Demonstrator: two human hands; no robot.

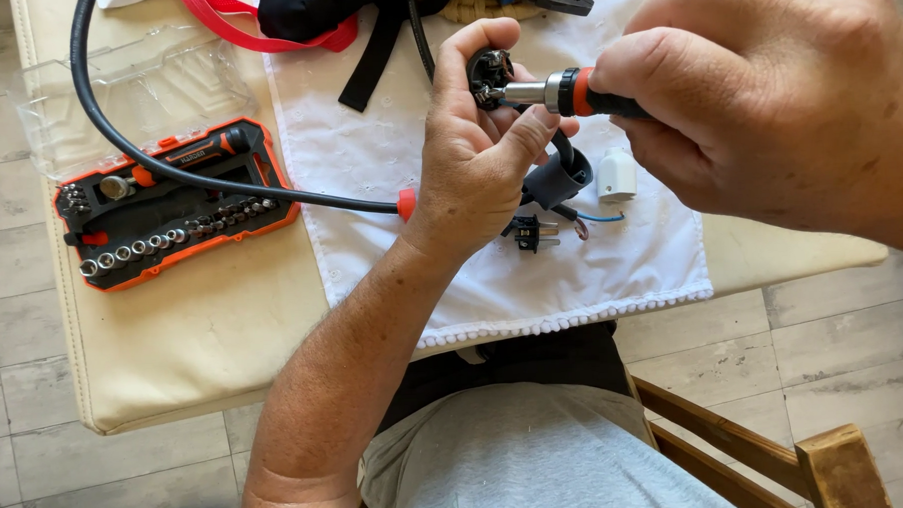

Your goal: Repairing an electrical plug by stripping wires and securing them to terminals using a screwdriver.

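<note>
- Left hand grips a black plug, raised above the white cloth.
- Right hand is closed around a screwdriver, its tip in the plug.
- A black cable runs left, over the orange bit case.

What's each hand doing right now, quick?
Left hand: closed around a black plug part at the cable end.
Right hand: closed on the screwdriver, tip in the plug part.
</note>
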